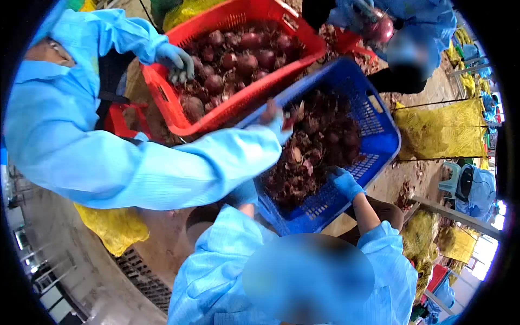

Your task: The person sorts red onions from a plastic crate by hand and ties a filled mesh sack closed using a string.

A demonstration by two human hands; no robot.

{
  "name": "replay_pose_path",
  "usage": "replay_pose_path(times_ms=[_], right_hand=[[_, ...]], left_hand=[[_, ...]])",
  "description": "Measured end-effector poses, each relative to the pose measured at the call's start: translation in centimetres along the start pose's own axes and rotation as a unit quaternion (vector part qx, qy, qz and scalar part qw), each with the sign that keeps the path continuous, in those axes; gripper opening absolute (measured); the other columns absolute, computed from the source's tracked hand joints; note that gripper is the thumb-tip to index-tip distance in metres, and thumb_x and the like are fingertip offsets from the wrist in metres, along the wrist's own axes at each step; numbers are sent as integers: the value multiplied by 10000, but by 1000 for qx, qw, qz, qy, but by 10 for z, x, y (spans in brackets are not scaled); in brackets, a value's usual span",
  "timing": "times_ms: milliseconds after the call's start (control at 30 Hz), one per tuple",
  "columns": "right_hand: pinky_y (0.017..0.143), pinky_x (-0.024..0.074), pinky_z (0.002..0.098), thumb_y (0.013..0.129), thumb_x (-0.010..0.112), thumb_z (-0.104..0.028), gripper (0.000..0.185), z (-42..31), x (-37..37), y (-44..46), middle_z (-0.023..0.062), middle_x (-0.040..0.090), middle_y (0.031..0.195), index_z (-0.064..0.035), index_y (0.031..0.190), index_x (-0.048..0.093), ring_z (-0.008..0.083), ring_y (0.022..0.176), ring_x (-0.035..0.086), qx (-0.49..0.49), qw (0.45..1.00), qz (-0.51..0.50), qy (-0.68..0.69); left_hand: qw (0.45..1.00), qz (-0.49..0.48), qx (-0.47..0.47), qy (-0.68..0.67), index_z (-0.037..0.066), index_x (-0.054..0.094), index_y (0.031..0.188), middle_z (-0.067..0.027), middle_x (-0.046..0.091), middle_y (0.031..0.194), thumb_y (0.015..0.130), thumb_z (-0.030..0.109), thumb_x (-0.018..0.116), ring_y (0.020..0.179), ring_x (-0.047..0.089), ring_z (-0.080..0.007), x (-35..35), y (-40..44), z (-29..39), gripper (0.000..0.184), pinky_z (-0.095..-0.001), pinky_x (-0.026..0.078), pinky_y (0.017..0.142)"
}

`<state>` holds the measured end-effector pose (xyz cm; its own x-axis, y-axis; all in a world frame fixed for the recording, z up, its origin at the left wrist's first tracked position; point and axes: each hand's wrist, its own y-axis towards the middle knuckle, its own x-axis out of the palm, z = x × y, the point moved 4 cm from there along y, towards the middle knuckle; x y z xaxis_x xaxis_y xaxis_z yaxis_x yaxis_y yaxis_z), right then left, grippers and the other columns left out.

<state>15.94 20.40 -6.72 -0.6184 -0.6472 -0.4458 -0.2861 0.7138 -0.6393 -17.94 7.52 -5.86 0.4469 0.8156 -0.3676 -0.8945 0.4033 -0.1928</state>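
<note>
My left hand (177,62), in a blue glove with grey fingers, hangs over the near end of the red crate (157,92), beside the red onions (214,83). Its fingers are apart and nothing shows in them. My right arm stretches to the blue crate (387,127), where my right hand (279,123) is above the near rim. That hand is blurred with dark reddish fingers; whether it holds anything is unclear. Dark onions and loose skins (303,157) lie in the blue crate.
A co-worker (216,271) has a gloved hand (346,184) at the blue crate's edge and another (244,194) near it. A second co-worker (422,21) is beside a large onion (379,28). Yellow mesh sacks (441,130) and a red stool (122,119) stand around.
</note>
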Motion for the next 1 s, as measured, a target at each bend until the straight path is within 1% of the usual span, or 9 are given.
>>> replay_pose_path(times_ms=[200,300,367,567,733,833,867,933,1000], right_hand=[[859,450,311,815,566,-97,331,-27,49,40,123,616,1065,-81,1145,564,221,993,582,-113,991,-37,-55],[831,468,404,762,607,-129,396,-65,82,62,178,576,1064,-81,1149,538,339,991,548,-269,936,157,-163],[874,443,424,755,611,-187,434,-57,111,81,169,515,1188,-98,1171,525,361,1080,491,-44,961,-3,-275],[787,419,458,820,536,-221,401,-50,152,98,29,409,1328,-247,1220,515,302,1170,395,-88,754,-58,-648],[898,357,541,758,569,-253,457,-30,146,76,85,395,1341,-214,1211,530,343,1203,372,-141,819,-13,-556],[970,314,532,752,570,-329,466,-17,147,16,147,435,1306,-185,1195,553,332,1227,375,-201,747,-40,-633],[998,301,483,758,557,-369,484,19,155,5,162,455,1288,-162,1196,552,318,1228,384,-124,804,-240,-530],[1004,325,389,765,530,-432,528,10,144,-27,179,501,1239,-122,1192,548,305,1177,446,-152,791,-434,-403],[981,361,345,767,517,-456,548,-15,127,-41,180,528,1208,-104,1187,544,307,1126,497,-261,755,-443,-407]], left_hand=[[996,18,-89,15,-68,439,1142,-227,551,1087,842,112,497,1006,538,-309,-19,-24,25,354,-377,393,873],[997,43,-66,4,-67,426,1137,-218,545,1087,839,102,495,996,539,-310,-19,-21,20,350,-376,395,871],[996,65,-62,21,-66,422,1129,-215,543,1081,839,102,494,988,538,-311,-21,-24,23,343,-373,395,870],[995,45,-68,54,-48,408,1155,-180,551,1081,849,102,498,990,534,-268,-22,-23,18,353,-350,391,877],[994,32,-101,-17,-38,420,1133,-145,579,1030,848,56,493,925,556,-239,-18,-23,21,309,-326,412,841],[997,47,-63,2,-35,433,1102,-133,590,1007,848,34,488,898,563,-231,-19,-22,14,269,-323,419,826],[997,44,-62,-7,-36,436,1099,-134,590,1011,849,35,488,902,562,-229,-19,-23,15,265,-324,418,828],[997,42,-58,-19,-37,439,1096,-134,590,1015,850,36,487,906,561,-227,-18,-21,18,260,-326,417,829],[997,30,-69,-4,-44,431,1124,-138,584,1032,851,40,487,920,557,-229,-18,-21,19,291,-329,414,835]])
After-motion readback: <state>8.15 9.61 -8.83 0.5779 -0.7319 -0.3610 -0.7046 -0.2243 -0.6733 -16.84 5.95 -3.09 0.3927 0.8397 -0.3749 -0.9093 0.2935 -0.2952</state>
